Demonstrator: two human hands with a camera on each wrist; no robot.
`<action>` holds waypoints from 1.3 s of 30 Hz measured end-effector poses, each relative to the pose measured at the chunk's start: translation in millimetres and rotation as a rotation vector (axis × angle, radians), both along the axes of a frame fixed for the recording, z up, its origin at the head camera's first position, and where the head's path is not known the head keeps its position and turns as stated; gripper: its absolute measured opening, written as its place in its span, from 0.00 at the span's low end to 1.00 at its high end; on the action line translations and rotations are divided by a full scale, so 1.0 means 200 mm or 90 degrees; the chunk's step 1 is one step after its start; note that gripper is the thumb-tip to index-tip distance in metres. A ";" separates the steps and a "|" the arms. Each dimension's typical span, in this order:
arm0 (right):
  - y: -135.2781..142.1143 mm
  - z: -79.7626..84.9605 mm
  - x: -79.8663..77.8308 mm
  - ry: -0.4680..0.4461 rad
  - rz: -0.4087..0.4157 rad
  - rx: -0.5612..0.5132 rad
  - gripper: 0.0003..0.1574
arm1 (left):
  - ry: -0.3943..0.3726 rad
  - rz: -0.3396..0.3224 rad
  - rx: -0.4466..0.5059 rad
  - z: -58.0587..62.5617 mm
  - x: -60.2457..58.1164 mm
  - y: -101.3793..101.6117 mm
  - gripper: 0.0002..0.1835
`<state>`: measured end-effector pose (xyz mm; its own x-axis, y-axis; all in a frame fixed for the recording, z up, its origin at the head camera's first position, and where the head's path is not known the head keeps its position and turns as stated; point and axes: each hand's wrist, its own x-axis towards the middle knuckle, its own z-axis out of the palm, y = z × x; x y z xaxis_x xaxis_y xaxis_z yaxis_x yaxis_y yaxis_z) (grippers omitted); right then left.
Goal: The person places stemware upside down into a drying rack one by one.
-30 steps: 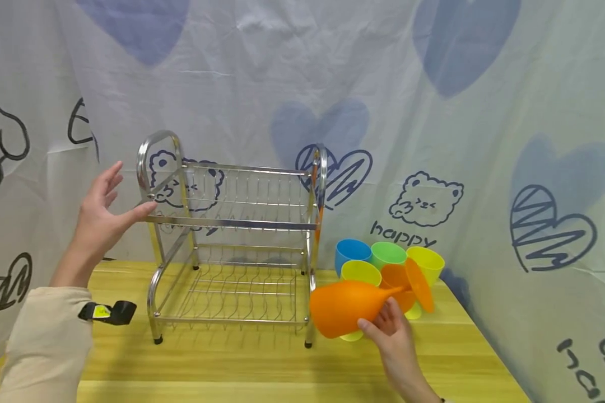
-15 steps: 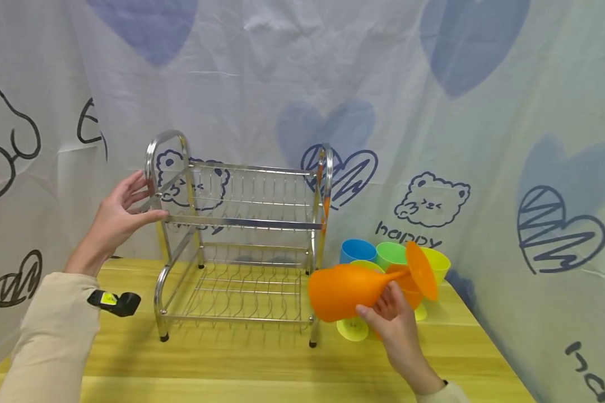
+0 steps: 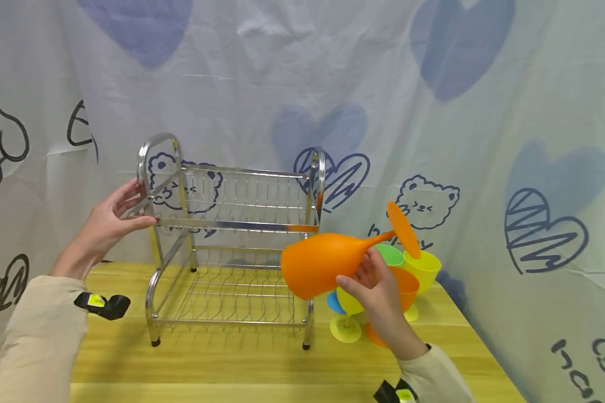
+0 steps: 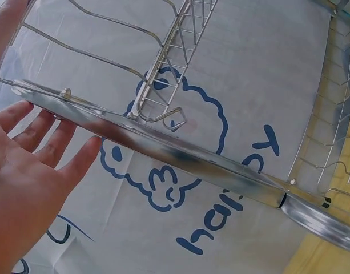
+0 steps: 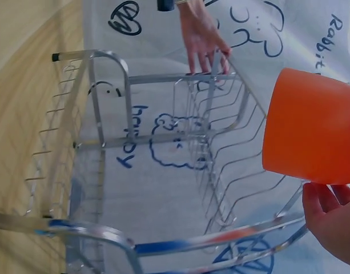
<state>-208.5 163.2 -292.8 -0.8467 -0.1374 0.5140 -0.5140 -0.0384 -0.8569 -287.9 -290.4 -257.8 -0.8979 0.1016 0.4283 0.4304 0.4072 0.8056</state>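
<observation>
My right hand (image 3: 380, 296) grips an orange plastic goblet (image 3: 322, 263) near where the stem meets the bowl. The goblet lies tilted in the air, mouth toward the left and round foot up to the right. Its bowl overlaps the right front of a two-tier metal dish rack (image 3: 232, 225) in the head view. At the rack's upper left corner, my left hand (image 3: 106, 224) touches the frame, thumb by the front rail and fingers extended along the side bar (image 4: 163, 151). The right wrist view shows the orange bowl (image 5: 312, 128) beside the upper tier.
Behind my right hand stand several more goblets: a green one (image 3: 390, 254), a yellow one (image 3: 426, 268), an orange one (image 3: 405, 285) and others partly hidden. A patterned cloth (image 3: 242, 78) hangs behind the wooden table (image 3: 206, 364).
My right hand has lifted the orange goblet up and to the left, tilting its foot higher. My left hand has moved in from beside the rack to touch its upper left frame.
</observation>
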 end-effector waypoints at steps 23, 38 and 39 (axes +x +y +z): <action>-0.38 0.41 -0.18 0.056 0.137 -0.017 0.34 | 0.021 -0.023 0.099 -0.13 0.02 0.01 0.43; -0.63 0.52 -0.34 0.021 0.076 0.019 0.38 | 0.021 -0.024 0.123 -0.11 0.00 0.04 0.42; -0.65 0.52 -0.34 0.012 0.077 0.014 0.38 | 0.022 -0.028 0.130 -0.11 0.00 0.04 0.42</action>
<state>-277.3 33.4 -188.6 -0.8134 -0.2493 0.5256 -0.5230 -0.0823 -0.8484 -288.2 -282.5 -280.1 -0.8786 0.0491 0.4751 0.4736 0.2174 0.8535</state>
